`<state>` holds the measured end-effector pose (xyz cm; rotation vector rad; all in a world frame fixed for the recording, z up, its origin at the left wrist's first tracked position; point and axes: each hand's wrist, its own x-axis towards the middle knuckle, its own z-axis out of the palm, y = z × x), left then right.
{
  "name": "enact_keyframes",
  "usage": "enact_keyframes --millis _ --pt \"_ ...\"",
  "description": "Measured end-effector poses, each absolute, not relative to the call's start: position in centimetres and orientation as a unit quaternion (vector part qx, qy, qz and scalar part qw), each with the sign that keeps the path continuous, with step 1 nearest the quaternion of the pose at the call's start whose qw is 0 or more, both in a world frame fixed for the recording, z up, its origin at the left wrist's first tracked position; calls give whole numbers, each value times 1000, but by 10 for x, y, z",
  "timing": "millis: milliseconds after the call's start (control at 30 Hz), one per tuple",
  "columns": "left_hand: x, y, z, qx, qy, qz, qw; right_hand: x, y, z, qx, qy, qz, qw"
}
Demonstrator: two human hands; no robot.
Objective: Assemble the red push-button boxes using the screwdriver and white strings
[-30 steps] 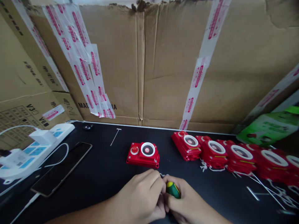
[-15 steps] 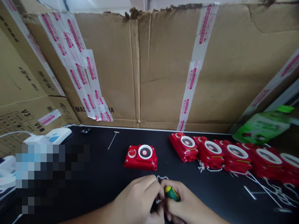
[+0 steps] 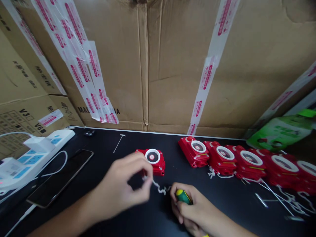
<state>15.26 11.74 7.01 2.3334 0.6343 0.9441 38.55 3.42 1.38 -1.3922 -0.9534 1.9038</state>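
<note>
Power strip of white plastic [image 3: 37, 154] and a flat black phone [image 3: 59, 177] lie at the left edge of the black tabletop [image 3: 234, 200]. At centre, the left hand [image 3: 120, 189] pinches a thin white curly string [image 3: 158, 187] between thumb and fingertips, just in front of a red camera-shaped plastic toy [image 3: 154, 160]. At lower centre, the right hand [image 3: 196, 212] is wrapped tightly round a green-and-yellow screwdriver handle [image 3: 182, 196]. A row of matching red toys [image 3: 247, 161] fills the right side.

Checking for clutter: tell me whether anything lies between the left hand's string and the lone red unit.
Nothing visible does: the left hand pinches the white string just in front of the red unit.
</note>
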Motion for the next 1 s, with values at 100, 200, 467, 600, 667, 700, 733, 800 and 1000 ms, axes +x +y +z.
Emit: enact_keyframes --millis 100,200,467,600,667,700,733,800,1000 --pt "126 149 110 847 303 406 163 390 34 14 -504 -354 722 315" --pt "108 180 140 793 389 461 87 393 34 16 -495 -361 721 323" --pt "102 235 175 756 480 444 -32 395 37 15 -490 -365 721 327" --pt "104 251 180 753 489 437 -56 397 39 11 -490 -370 716 332" --pt "107 258 180 757 493 425 -57 397 39 10 -490 -370 717 329" --pt "110 262 179 760 494 420 -54 397 39 10 -491 -370 718 327" --pt "112 265 177 761 494 417 -50 397 39 10 -493 -369 717 327" --pt "116 271 173 763 494 414 -37 397 39 12 -495 -367 717 327" --pt "116 281 160 774 492 397 -13 397 40 14 -494 -361 723 321"
